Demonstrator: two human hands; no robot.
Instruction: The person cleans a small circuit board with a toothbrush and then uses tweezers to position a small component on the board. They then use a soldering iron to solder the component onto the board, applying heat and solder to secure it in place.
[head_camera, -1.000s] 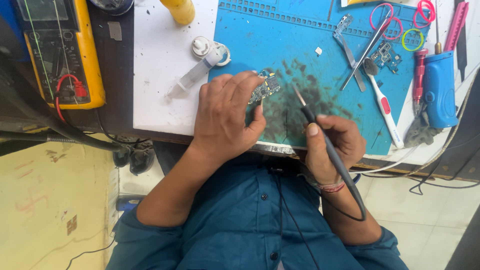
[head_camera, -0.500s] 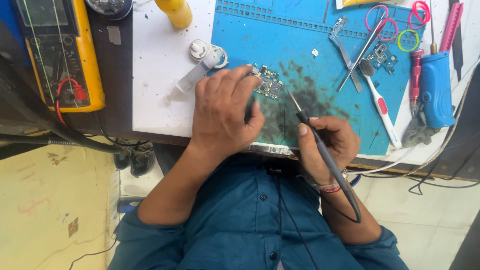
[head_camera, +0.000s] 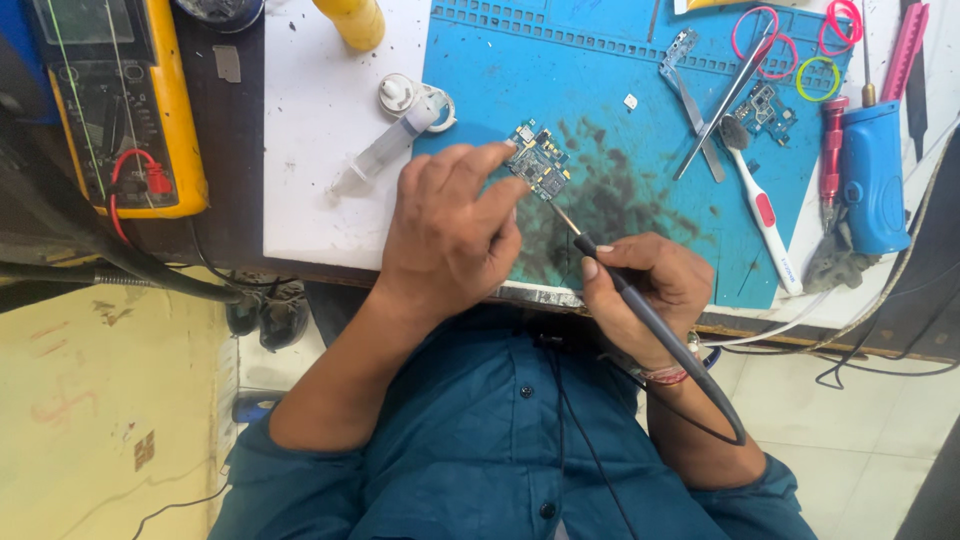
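- Left hand (head_camera: 450, 235): fingertips clamped on near edge of small circuit board (head_camera: 540, 165), lying on blue work mat (head_camera: 600, 80).
- Right hand (head_camera: 650, 285): fingers closed round soldering iron (head_camera: 610, 275); long axis 4-to-10 o'clock, tip touching board's 5 o'clock corner.
- Left hand nearer board.

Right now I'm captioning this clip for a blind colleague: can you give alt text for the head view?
Seen from above, a person's left hand steadies a small circuit board on a stained blue work mat while the right hand holds a soldering iron, tip at the board. Tweezers, a toothbrush, a syringe and a yellow multimeter lie around.
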